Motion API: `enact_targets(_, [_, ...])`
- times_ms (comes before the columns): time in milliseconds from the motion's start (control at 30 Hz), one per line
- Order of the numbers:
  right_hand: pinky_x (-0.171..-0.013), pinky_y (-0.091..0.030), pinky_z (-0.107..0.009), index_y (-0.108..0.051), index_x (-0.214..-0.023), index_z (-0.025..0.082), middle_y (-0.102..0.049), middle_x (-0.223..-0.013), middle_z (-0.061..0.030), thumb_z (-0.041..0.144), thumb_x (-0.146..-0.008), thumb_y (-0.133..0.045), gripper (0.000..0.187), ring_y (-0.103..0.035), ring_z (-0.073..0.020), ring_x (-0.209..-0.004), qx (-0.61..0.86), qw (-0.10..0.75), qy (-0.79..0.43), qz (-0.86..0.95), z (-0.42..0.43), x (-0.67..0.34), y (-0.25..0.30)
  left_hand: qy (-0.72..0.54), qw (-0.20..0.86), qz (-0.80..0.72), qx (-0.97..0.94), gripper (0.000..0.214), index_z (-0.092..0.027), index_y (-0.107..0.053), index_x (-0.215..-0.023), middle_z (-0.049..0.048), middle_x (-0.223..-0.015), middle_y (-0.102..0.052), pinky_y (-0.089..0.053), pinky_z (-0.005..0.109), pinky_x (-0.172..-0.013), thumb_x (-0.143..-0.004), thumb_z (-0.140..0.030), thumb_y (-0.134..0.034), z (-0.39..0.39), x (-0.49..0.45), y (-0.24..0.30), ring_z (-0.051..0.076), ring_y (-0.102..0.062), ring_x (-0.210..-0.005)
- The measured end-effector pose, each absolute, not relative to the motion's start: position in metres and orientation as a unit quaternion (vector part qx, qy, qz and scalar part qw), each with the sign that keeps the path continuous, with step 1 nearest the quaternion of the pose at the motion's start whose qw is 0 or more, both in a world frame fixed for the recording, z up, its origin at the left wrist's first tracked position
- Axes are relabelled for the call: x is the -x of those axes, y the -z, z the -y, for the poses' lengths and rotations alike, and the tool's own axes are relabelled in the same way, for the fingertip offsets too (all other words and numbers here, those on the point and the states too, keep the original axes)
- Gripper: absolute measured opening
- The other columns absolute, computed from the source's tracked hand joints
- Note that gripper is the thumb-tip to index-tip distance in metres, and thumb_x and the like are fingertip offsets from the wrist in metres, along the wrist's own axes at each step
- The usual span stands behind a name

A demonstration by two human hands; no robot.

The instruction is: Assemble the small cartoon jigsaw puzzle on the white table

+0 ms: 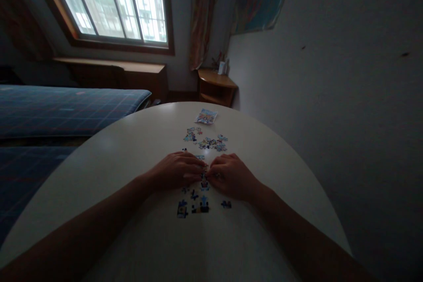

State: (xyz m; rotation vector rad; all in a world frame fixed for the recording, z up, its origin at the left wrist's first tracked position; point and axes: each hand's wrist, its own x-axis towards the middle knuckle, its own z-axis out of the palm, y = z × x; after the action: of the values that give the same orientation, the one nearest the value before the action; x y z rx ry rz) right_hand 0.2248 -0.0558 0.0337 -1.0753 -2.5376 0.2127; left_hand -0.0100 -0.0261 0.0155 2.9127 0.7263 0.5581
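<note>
My left hand and my right hand meet over the middle of the round white table. Both have their fingers closed at the edges of small jigsaw puzzle pieces between them; the fingertips partly hide these. Nearer to me lie a joined dark block of pieces, a dark corner-like piece and a loose piece. Beyond my hands is a loose heap of pieces, with a smaller group to its left.
A small colourful picture card lies toward the far edge of the round white table. A plaid mattress stands at the left. Past the table are a wooden corner shelf and a desk; a wall runs along the right.
</note>
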Motion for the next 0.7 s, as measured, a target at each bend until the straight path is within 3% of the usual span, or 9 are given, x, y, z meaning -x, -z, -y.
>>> enact_targets(200, [-0.086, -0.036, -0.036, -0.071, -0.086, 0.024, -0.072, -0.093, -0.0015, 0.035, -0.079, -0.075, 0.014, -0.063, -0.0204, -0.092, 0.395, 0.176, -0.076, 0.898, 0.057, -0.2209, -0.0354, -0.185, 0.03, -0.242, -0.952, 0.02, -0.03, -0.069, -0.112, -0.0035, -0.122, -0.069, -0.05, 0.035, -0.096, -0.093, -0.028, -0.061, 0.0256, 0.0072, -0.012, 0.019, -0.065, -0.107])
enact_targets(400, [-0.089, -0.038, -0.037, -0.071, -0.093, 0.023, -0.072, -0.098, -0.0032, 0.035, -0.078, -0.076, 0.019, -0.063, -0.0216, -0.096, 0.413, 0.171, -0.078, 0.891, 0.0581, -0.2183, -0.0335, -0.205, 0.05, -0.23, -0.95, 0.021, -0.029, -0.069, -0.112, -0.0029, -0.12, -0.07, -0.051, 0.032, -0.095, -0.093, -0.026, -0.06, 0.0232, 0.0079, -0.0086, 0.017, -0.066, -0.107])
enact_targets(700, [-0.089, -0.037, -0.038, -0.072, -0.093, 0.024, -0.073, -0.097, -0.0027, 0.032, -0.082, -0.072, 0.013, -0.063, -0.0217, -0.096, 0.42, 0.162, -0.08, 0.889, 0.0588, -0.2176, -0.035, -0.211, 0.073, -0.235, -0.946, 0.02, -0.027, -0.069, -0.108, -0.0022, -0.115, -0.072, -0.052, 0.035, -0.094, -0.091, -0.023, -0.06, 0.0267, 0.0067, -0.0132, 0.017, -0.067, -0.106])
